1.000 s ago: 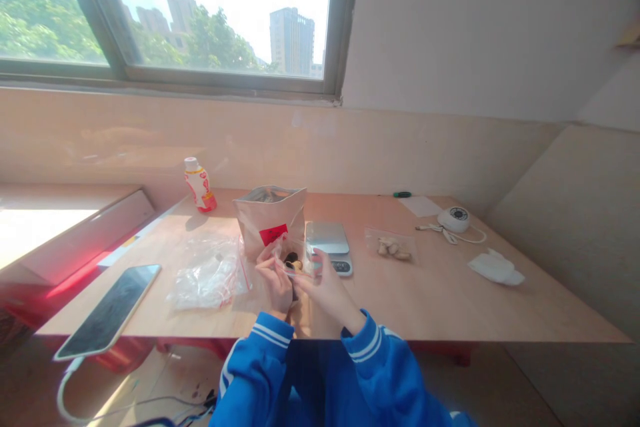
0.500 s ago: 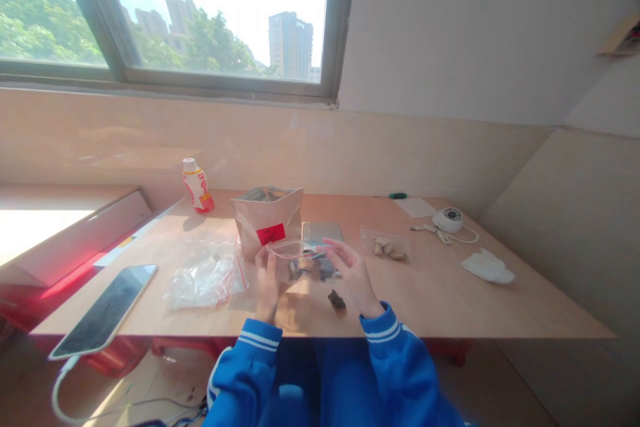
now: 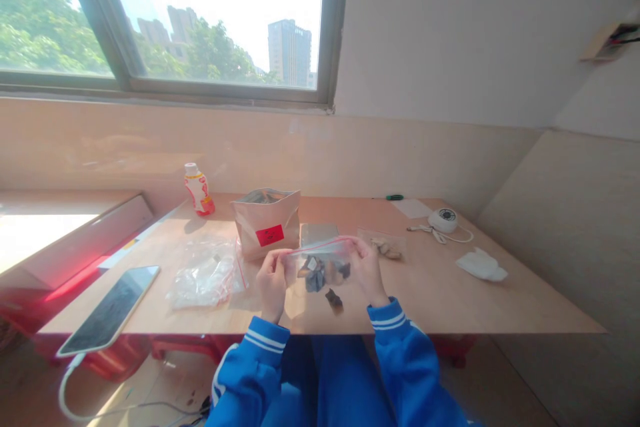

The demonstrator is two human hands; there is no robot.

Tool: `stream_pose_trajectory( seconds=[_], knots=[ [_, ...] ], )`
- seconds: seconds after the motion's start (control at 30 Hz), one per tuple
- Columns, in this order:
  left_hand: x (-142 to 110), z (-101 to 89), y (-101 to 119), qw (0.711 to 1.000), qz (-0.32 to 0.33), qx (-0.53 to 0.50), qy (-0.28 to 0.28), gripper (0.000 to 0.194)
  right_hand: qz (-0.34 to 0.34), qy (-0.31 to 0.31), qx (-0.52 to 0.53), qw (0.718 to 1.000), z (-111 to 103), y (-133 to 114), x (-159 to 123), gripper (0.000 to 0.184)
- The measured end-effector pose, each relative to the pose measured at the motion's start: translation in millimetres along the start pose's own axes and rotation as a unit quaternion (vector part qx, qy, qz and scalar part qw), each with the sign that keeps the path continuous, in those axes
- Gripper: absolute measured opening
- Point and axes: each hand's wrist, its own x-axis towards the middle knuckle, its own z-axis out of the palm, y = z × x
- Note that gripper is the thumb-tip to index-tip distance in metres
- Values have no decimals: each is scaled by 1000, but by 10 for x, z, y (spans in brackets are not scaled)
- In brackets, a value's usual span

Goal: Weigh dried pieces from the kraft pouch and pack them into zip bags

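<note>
A clear zip-lock bag (image 3: 320, 250) with a red seal strip is stretched between my two hands. My left hand (image 3: 273, 280) pinches its left top corner, and my right hand (image 3: 369, 270) grips the right top corner. Through or behind the clear plastic show several dark and brown pieces (image 3: 316, 277); whether they lie inside it I cannot tell. Just below the bag, a single dark brown piece (image 3: 334, 300) lies on the table. Behind my left hand stands an open paper-coloured pouch (image 3: 267, 217) with a red label.
Left of my hands lie crumpled clear zip bags (image 3: 203, 280) and a phone (image 3: 110, 310) on a cable. A drink bottle (image 3: 199, 190) stands at the back left. Rightward are a bag of tan pieces (image 3: 387, 248), a small white fan (image 3: 443, 220), a white tissue (image 3: 481, 265) and a green-handled screwdriver (image 3: 394, 197).
My right hand has closed from spread fingers onto the bag's right corner. The bag's mouth, a gaping loop before, is now pulled out into a straighter line.
</note>
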Motion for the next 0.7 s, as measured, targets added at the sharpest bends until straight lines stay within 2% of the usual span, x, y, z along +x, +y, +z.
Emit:
stream_pose_trajectory(
  seconds=[0.13, 0.27, 0.33, 0.43, 0.57, 0.7],
  knots=[
    [74, 58, -144, 999, -16, -37, -31, 39, 44, 46, 28, 998, 3, 329, 10, 40],
    [92, 153, -314, 983, -106, -110, -100, 47, 63, 92, 58, 992, -8, 624, -22, 43],
    [57, 167, -372, 971, -153, -132, -125, 53, 74, 107, 75, 989, -24, 716, -55, 44],
    [-19, 146, -396, 965, -173, -129, -151, 54, 76, 127, 79, 986, -32, 763, -112, 43],
    [-73, 120, -377, 965, -171, -131, -152, 48, 58, 128, 57, 988, -14, 740, -159, 40],
    [-43, 140, -402, 969, -170, -140, -109, 48, 56, 112, 59, 990, -7, 759, -167, 41]
  ],
)
